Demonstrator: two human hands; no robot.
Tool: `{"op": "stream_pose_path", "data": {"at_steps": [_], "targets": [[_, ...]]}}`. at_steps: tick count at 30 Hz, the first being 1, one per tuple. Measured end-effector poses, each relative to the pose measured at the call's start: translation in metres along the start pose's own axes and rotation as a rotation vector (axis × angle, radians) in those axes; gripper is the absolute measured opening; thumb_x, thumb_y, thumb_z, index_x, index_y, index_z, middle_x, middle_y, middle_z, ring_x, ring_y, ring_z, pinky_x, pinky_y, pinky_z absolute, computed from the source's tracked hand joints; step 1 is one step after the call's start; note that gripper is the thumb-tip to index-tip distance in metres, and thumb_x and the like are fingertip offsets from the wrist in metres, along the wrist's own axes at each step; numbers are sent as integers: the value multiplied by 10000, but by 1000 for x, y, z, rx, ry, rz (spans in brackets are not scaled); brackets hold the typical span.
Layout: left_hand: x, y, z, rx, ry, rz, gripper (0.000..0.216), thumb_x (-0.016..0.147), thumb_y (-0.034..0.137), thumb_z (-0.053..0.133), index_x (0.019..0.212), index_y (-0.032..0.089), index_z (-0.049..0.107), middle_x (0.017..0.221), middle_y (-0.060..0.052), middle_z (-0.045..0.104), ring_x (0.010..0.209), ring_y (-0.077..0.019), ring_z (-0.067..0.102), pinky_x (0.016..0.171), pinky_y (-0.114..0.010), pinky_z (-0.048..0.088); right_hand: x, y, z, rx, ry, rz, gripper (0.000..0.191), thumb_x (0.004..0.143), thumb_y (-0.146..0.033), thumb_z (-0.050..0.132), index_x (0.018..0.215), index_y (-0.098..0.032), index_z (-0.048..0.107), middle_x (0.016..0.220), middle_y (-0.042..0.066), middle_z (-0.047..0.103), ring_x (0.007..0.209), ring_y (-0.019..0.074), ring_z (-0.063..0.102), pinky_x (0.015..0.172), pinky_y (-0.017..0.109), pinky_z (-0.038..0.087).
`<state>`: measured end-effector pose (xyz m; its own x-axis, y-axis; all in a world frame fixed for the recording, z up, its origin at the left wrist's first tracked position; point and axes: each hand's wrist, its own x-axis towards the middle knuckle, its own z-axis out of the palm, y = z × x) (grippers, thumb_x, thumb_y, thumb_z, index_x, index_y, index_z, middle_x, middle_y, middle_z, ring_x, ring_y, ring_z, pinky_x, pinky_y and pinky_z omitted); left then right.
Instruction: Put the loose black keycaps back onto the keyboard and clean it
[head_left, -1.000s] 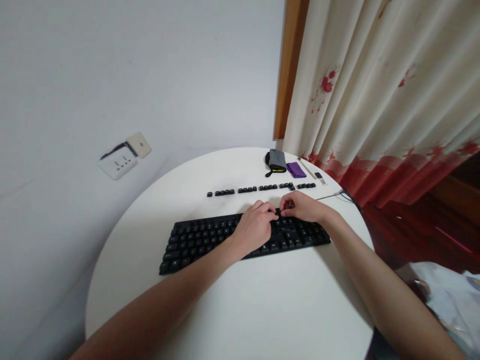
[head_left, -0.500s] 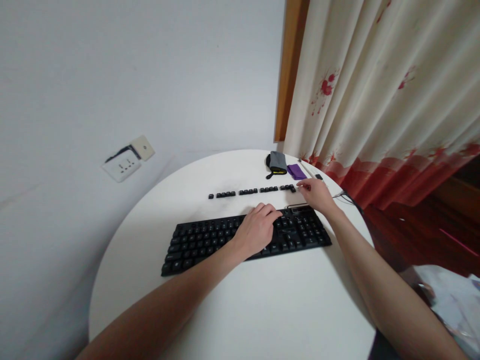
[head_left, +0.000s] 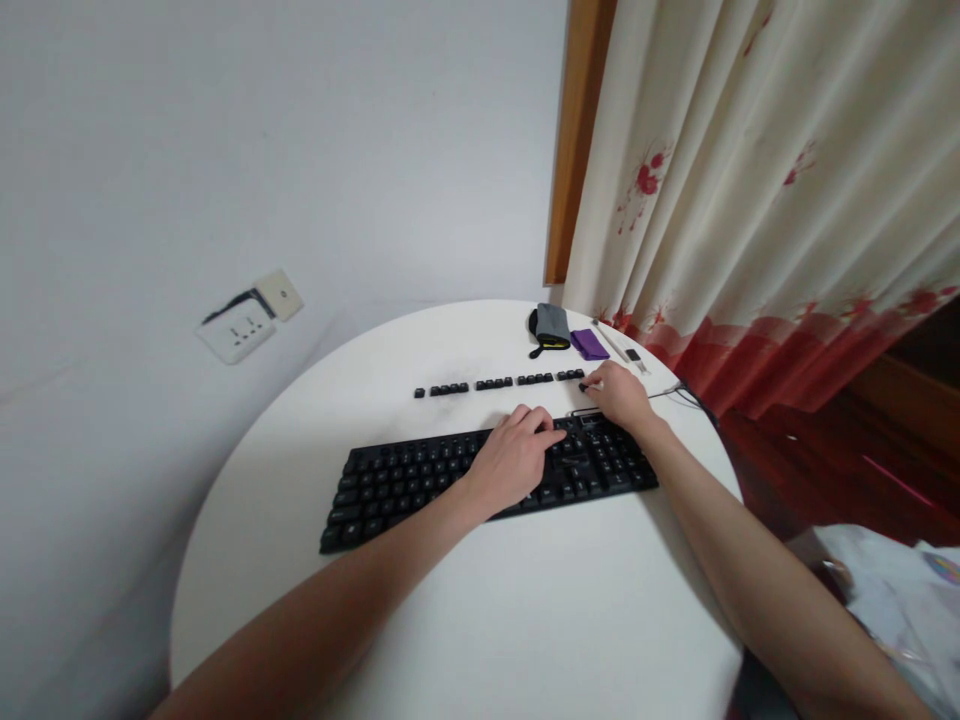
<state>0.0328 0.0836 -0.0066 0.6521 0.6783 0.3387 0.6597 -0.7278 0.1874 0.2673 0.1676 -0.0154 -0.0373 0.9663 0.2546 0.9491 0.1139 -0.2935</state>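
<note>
A black keyboard lies across the white table. My left hand rests on its upper middle, fingers apart, index finger stretched out to the right; the keys beneath it are hidden. Beyond the keyboard, small black keycaps lie in a row of short groups. At the right end of that row, my right hand pinches a single black keycap between thumb and finger, just in front of the last group.
Behind the row sit a grey pouch and a purple cloth. Farther right are a slim white stick and a small black-and-white item. A cable runs off the right edge of the round white table.
My right hand has moved slightly left and nearer, closing on the end keycap, which now sits apart from its group. My left hand stays on the keyboard.
</note>
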Motion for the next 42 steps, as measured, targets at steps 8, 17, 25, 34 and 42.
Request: {"op": "stream_pose_path", "data": {"at_steps": [8,17,25,34,42], "targets": [[1,0,-3,46,-40,47,396,931,72,438,1223,223,657,1074,-68,595,1028,-232,483,844,-376,446,1,-3,-3,34,-67,-77,85,805,-239,686,845,-198,750,893,63,731,849,210,641,788,306,454],[1,1,-4,40,-47,29,393,935,75,430,1229,219,646,1050,-69,591,1024,-233,488,853,-380,442,-14,-11,-36,507,-325,-332,184,780,-311,696,899,-189,765,870,36,749,745,175,622,692,287,475],[1,2,-5,21,-51,8,395,930,68,425,1214,229,647,1037,-63,587,1020,-232,493,859,-380,430,-21,-16,-34,529,-555,-358,178,770,-276,684,907,-198,766,824,21,744,727,182,628,680,289,469],[1,1,-3,-2,-39,9,407,917,59,428,1212,223,656,1022,-63,586,1016,-232,501,859,-382,432,-24,-23,-37,448,-535,-339,140,721,-227,693,851,-187,729,671,-15,650,621,149,557,604,260,421],[1,2,-4,-2,-29,10,401,914,61,436,1200,226,663,1020,-62,581,1018,-229,504,854,-380,435,-24,-22,-32,515,-526,-353,116,792,-251,629,779,-174,714,698,11,686,653,156,586,645,272,442]]}}
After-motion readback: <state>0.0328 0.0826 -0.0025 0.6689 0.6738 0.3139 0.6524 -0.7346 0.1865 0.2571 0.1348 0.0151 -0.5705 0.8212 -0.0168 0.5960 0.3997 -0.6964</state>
